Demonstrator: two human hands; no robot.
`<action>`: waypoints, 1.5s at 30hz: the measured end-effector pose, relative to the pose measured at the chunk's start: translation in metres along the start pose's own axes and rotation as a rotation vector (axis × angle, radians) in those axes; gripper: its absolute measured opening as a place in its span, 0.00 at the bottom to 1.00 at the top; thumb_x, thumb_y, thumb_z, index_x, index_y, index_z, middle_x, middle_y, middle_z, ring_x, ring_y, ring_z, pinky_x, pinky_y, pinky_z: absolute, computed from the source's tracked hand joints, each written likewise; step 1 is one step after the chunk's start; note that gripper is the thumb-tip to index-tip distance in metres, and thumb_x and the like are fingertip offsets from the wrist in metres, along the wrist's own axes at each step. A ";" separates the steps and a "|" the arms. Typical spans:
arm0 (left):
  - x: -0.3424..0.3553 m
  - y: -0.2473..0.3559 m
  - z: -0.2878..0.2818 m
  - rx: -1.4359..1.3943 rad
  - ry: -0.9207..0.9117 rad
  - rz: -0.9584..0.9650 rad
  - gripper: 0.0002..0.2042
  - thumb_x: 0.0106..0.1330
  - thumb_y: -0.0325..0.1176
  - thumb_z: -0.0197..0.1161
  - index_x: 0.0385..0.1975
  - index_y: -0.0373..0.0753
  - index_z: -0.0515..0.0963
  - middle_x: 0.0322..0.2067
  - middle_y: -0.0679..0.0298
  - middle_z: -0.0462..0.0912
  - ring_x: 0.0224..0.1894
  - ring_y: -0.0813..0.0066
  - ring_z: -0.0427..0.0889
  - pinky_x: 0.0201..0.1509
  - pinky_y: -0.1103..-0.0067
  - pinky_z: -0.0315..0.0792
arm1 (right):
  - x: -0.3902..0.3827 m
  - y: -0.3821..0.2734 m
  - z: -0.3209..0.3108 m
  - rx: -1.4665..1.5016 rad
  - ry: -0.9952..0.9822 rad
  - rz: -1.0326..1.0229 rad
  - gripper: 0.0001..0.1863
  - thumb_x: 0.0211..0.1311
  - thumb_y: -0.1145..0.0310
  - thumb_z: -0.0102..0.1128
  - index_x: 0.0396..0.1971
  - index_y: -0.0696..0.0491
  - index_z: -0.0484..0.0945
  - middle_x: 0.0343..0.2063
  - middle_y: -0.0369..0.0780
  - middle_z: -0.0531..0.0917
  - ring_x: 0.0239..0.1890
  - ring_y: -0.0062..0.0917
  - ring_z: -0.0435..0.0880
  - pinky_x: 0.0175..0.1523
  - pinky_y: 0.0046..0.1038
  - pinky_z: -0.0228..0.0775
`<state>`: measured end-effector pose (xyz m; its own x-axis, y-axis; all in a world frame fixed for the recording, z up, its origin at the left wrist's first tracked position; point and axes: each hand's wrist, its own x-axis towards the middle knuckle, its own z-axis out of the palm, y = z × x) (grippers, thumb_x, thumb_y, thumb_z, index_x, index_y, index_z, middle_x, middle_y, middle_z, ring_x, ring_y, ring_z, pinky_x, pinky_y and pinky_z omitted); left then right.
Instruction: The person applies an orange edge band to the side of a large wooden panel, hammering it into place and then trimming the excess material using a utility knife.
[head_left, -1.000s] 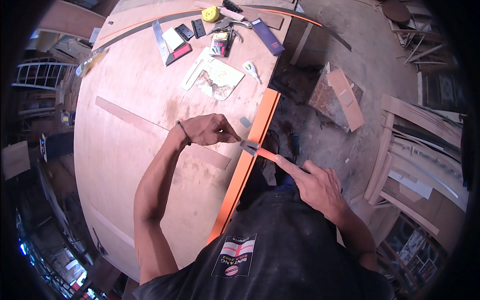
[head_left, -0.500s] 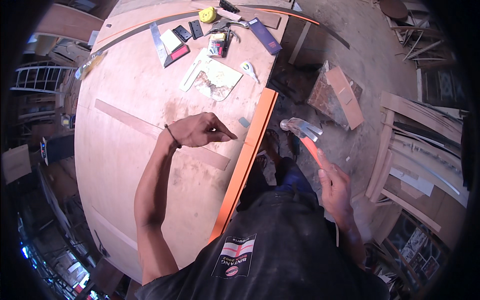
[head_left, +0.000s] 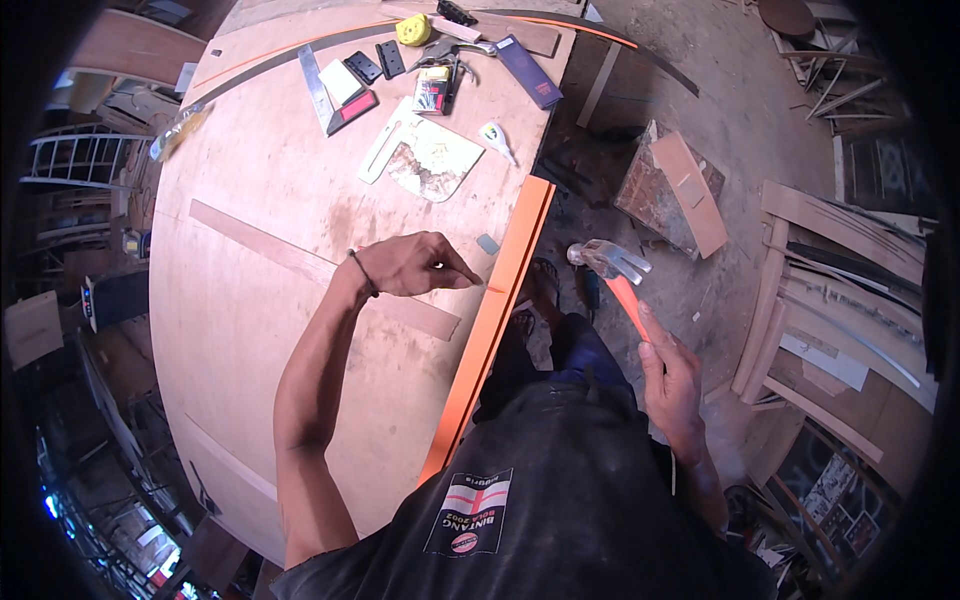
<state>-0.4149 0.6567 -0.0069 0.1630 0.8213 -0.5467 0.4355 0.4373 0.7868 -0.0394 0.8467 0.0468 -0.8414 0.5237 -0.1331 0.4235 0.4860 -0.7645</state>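
An orange strip [head_left: 484,350] with a groove along it runs down the right edge of the plywood tabletop [head_left: 240,360]. Over that edge, my left hand [head_left: 412,264] pinches what looks like a thin nail [head_left: 494,290], its far end at the strip; the fingertips cover most of it. To the right of the strip, my right hand [head_left: 670,380] grips a claw hammer [head_left: 622,284] by its orange handle. The metal head is held up in the air, apart from the strip. A flat wooden slat [head_left: 250,236] lies partly behind my left forearm.
Toward the far edge lie a yellow tape measure [head_left: 413,30], another hammer [head_left: 450,50], a small box [head_left: 431,92], a stained sheet [head_left: 440,165] and a small white bottle [head_left: 497,142]. Right of the table, a stone-like block [head_left: 640,185] carries a board [head_left: 690,195]. Boards [head_left: 830,320] are stacked further right.
My left hand has shifted slightly to the right, closer to the orange strip. The hammer in my right hand has moved a little to the right and down.
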 end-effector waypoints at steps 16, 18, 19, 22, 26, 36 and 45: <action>-0.001 0.002 0.005 0.021 0.039 -0.006 0.17 0.77 0.37 0.63 0.56 0.33 0.87 0.46 0.47 0.92 0.46 0.56 0.89 0.55 0.67 0.79 | 0.012 -0.039 0.008 -0.059 -0.103 -0.154 0.28 0.71 0.77 0.64 0.70 0.44 0.81 0.26 0.44 0.76 0.24 0.40 0.78 0.34 0.38 0.73; -0.001 0.003 0.005 0.022 0.042 -0.014 0.17 0.76 0.37 0.63 0.55 0.32 0.87 0.46 0.47 0.92 0.46 0.55 0.89 0.54 0.67 0.79 | 0.015 -0.042 0.012 -0.087 -0.134 -0.178 0.29 0.71 0.77 0.65 0.70 0.42 0.81 0.25 0.44 0.75 0.23 0.40 0.78 0.33 0.38 0.73; -0.002 0.005 0.004 0.019 0.039 -0.026 0.17 0.76 0.37 0.63 0.55 0.31 0.87 0.46 0.47 0.92 0.46 0.55 0.90 0.54 0.67 0.79 | 0.017 -0.044 0.013 -0.116 -0.165 -0.201 0.30 0.71 0.77 0.65 0.70 0.40 0.81 0.24 0.43 0.73 0.23 0.40 0.78 0.32 0.39 0.72; -0.001 0.004 0.004 0.013 0.042 -0.010 0.17 0.76 0.37 0.63 0.54 0.31 0.87 0.46 0.46 0.91 0.45 0.54 0.90 0.54 0.67 0.79 | 0.021 -0.050 0.011 -0.311 -0.259 -0.211 0.31 0.70 0.76 0.65 0.71 0.38 0.80 0.23 0.41 0.71 0.23 0.38 0.79 0.31 0.39 0.72; 0.000 -0.002 0.006 0.004 0.040 0.001 0.17 0.75 0.36 0.62 0.54 0.31 0.87 0.45 0.46 0.91 0.45 0.52 0.90 0.54 0.66 0.79 | 0.024 -0.048 0.012 -0.423 -0.282 -0.255 0.31 0.69 0.75 0.66 0.71 0.36 0.80 0.23 0.39 0.70 0.22 0.35 0.78 0.29 0.38 0.71; -0.001 0.007 0.005 0.027 0.051 -0.042 0.16 0.76 0.36 0.62 0.55 0.33 0.88 0.44 0.47 0.92 0.46 0.56 0.90 0.54 0.67 0.80 | 0.018 -0.037 0.017 -0.344 -0.220 -0.222 0.32 0.67 0.77 0.66 0.70 0.37 0.81 0.24 0.41 0.71 0.23 0.39 0.80 0.31 0.41 0.75; -0.006 0.010 0.008 0.073 0.088 -0.029 0.18 0.76 0.44 0.65 0.55 0.39 0.89 0.46 0.52 0.93 0.48 0.55 0.91 0.56 0.66 0.80 | 0.007 -0.004 0.003 0.044 0.058 -0.138 0.26 0.78 0.76 0.56 0.73 0.54 0.76 0.28 0.43 0.78 0.29 0.25 0.73 0.38 0.30 0.71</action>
<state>-0.4045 0.6528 0.0019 0.0721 0.8392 -0.5390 0.5029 0.4361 0.7463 -0.0481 0.8465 0.0469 -0.8693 0.4942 0.0103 0.2895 0.5258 -0.7998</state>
